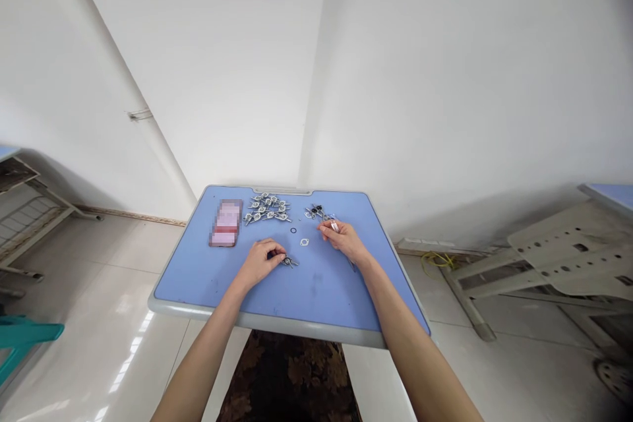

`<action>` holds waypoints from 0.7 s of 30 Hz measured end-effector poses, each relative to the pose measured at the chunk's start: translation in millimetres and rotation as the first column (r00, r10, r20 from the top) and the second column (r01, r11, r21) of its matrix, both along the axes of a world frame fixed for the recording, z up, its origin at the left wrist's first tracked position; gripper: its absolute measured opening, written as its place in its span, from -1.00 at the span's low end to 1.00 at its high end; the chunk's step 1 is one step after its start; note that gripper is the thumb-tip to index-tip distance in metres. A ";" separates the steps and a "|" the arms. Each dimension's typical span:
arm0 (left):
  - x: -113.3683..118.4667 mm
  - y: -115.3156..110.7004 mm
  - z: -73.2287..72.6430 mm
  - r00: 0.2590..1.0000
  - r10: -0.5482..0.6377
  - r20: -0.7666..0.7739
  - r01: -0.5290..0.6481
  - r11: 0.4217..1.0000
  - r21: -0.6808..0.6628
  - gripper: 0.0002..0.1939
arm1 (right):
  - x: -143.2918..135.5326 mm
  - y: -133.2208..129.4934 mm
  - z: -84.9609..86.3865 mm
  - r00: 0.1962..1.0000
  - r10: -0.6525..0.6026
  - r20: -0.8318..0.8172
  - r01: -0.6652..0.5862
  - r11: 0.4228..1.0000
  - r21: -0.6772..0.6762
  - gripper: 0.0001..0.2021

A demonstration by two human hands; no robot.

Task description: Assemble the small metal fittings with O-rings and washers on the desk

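Note:
My left hand (262,261) rests on the blue desk (198,283), its thumb and index finger pinched at a small metal part (289,262) with thin prongs and a dark ring. Nearer the right side, my right hand (343,241) has its fingers closed beside a small pile of dark and metal parts (319,211). Something pale and shiny shows at those fingers, and a thin dark end pokes out below the palm; what is held is unclear. Between the hands lie a flat metal plate with a hole (304,242) and a black rubber ring (293,231).
A cluster of several metal parts with prongs (270,206) lies at the back of the desk. Left of it is a phone (226,223) with a lit screen. A white wall (247,79) stands behind. Other desks (558,264) and a teal stool (30,333) flank the sides.

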State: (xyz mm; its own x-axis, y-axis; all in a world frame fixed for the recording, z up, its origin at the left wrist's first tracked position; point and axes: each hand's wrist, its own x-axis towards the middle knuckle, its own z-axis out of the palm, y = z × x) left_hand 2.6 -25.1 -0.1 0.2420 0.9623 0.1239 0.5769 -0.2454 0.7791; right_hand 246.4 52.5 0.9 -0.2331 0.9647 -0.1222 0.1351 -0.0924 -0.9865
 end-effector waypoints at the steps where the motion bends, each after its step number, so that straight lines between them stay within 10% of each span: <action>1: 0.4 0.6 -0.8 1.000 0.005 -0.006 -0.005 1.000 0.002 -0.89 | 0.2 0.1 -0.5 1.000 -0.004 -0.014 0.004 1.000 0.001 -0.59; 21: -0.3 7.8 -12.5 0.982 0.082 0.169 -0.084 0.996 0.008 -0.81 | 7.9 4.4 -2.0 0.971 -0.041 -0.236 0.039 0.999 -0.013 -0.57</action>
State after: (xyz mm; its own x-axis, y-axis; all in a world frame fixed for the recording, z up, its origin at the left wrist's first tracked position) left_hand 2.3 -17.3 -12.6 0.1357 0.9759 0.1710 0.4571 -0.2148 0.8631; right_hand 254.3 56.9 -1.0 -0.2175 0.9730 -0.0768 -0.1052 -0.1016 -0.9892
